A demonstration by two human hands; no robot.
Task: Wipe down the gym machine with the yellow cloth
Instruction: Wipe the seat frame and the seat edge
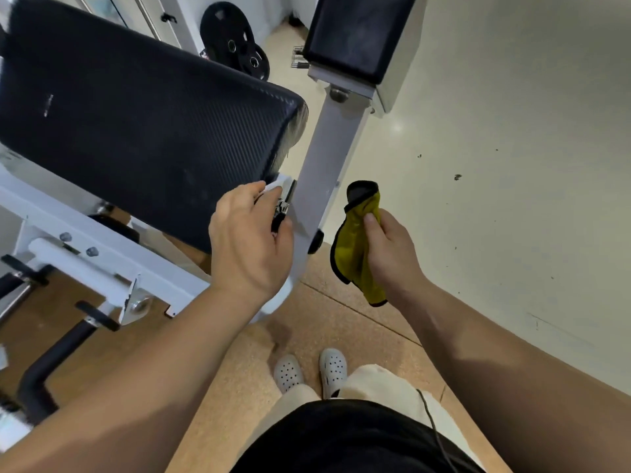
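The gym machine has a white frame (327,155), a large black padded seat (136,124) on the left and a smaller black pad (358,32) at the top. My right hand (392,254) grips the bunched yellow cloth (355,247), which has a black edge; it hangs in the air just right of the white upright, not touching it. My left hand (249,240) is curled around a small dark adjustment lever (281,213) on the frame, below the front corner of the large pad.
Black weight plates (235,42) lean at the back. A black handle bar (58,356) juts out at lower left. A pale wall (512,165) runs along the right. My feet in white clogs (310,370) stand on the cork-coloured floor.
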